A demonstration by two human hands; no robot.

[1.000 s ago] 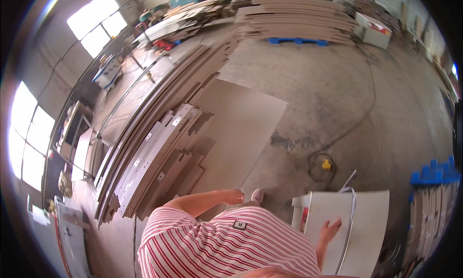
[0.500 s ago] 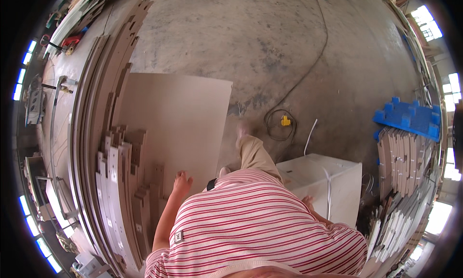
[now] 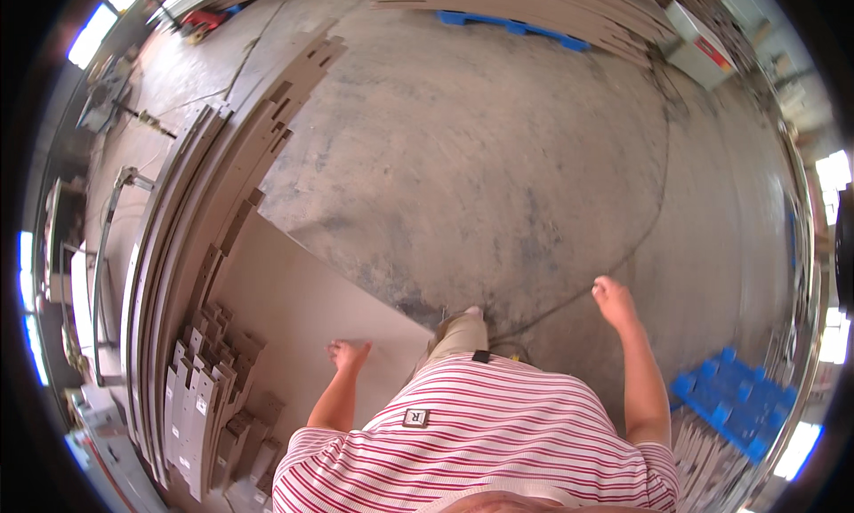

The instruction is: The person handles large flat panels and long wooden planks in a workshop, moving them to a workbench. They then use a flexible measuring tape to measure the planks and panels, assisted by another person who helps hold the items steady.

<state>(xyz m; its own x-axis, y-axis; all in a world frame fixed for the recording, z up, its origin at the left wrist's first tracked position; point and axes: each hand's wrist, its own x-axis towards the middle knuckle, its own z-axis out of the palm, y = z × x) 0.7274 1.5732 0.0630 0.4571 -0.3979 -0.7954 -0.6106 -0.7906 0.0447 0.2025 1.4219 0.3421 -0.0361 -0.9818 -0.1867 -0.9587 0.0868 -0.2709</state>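
on the grey concrete floor, head view: one large flat beige board lying flat, its right corner just beside the person's leading foot. left hand hangs over the board's lower part, fingers loosely spread, holding nothing; whether it touches the board cannot be told. right hand out to the side over bare floor, well apart from the board, fingers loosely curled, empty. left of the board: long stacked brown board strips and a cluster of short notched brown offcuts. lower right: blue plastic pallet. top: second blue pallet under stacked boards. foreground: red-and-white striped shirt.
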